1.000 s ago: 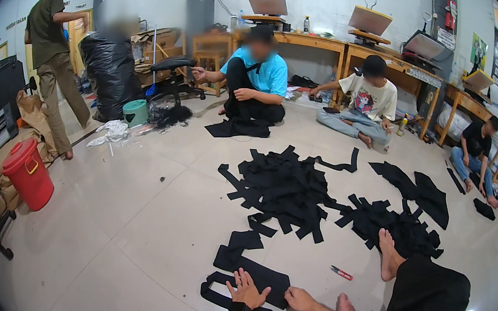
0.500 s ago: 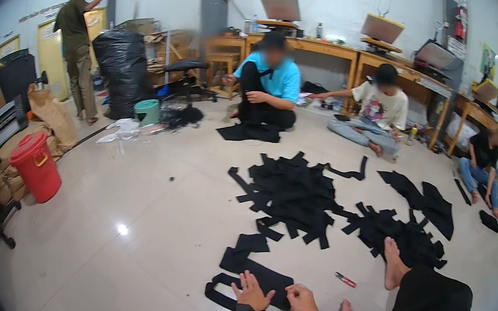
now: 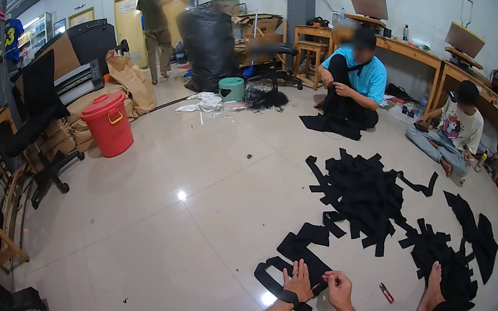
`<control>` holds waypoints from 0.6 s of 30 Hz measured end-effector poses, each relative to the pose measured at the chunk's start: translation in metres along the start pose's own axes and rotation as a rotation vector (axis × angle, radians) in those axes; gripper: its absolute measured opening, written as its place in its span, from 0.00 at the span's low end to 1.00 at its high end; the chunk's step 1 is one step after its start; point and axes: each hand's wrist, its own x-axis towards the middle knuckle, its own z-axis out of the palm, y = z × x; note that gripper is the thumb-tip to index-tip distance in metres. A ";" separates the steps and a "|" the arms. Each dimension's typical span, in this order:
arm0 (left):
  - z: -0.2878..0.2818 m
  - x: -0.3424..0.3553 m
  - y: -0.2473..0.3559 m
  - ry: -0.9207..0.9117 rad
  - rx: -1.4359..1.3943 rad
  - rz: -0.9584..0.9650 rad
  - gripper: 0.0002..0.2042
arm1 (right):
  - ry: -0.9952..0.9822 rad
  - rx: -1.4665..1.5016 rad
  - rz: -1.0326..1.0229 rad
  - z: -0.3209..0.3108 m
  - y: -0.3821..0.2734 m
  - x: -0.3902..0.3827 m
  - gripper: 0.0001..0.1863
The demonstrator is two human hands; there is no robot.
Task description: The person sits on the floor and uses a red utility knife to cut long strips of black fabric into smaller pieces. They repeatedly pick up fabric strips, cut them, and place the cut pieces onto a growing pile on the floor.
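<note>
My left hand lies flat, fingers extended, on a black cloth piece with a strap-like loop beside it on the floor. My right hand is closed in a pinch at the piece's right edge; what is between its fingertips is too small to make out. Small red-handled snips lie to the right of it. Beyond are a large heap of black cut pieces, a smaller heap by my bare foot, and loose black pieces at the right.
Co-workers sit on the tiled floor, one in blue, one in white, another partly visible at far right; one stands behind. A red bin, office chair, black bag and wooden tables surround the floor.
The view has swung left, so the scene sits further right in the picture. The standing person has moved. My right hand's fingertips have drawn into a raised pinch; my left hand stays flat.
</note>
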 end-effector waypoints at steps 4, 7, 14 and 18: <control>0.001 0.000 0.004 0.015 0.050 -0.005 0.49 | -0.009 0.080 0.065 -0.002 0.009 -0.001 0.10; 0.002 0.006 0.012 0.076 0.112 0.001 0.48 | -0.047 -0.103 -0.082 -0.010 0.011 0.005 0.10; 0.018 0.012 -0.006 0.209 -0.117 0.012 0.44 | -0.136 -0.007 -0.028 0.009 -0.014 0.009 0.09; 0.022 0.022 -0.002 0.267 -0.176 0.004 0.42 | -0.119 0.120 0.234 -0.017 0.015 0.001 0.08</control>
